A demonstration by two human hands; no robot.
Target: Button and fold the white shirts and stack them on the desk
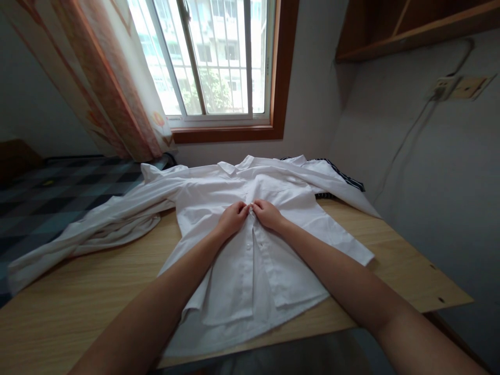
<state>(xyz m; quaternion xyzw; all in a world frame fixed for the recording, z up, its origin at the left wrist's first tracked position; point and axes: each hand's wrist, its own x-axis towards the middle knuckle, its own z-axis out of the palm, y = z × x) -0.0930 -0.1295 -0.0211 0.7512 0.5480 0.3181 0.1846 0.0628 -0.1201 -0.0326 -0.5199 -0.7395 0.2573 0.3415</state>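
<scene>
The table (117, 273) is partly hidden beneath a shirt (230, 273) both hands (233, 216) (269, 213) pinch

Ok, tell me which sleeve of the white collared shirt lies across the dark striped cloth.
The white fabric sleeve on the right crosses the dark striped cloth; the white fabric sleeve on the left runs beside the dark checked bedding.
</scene>
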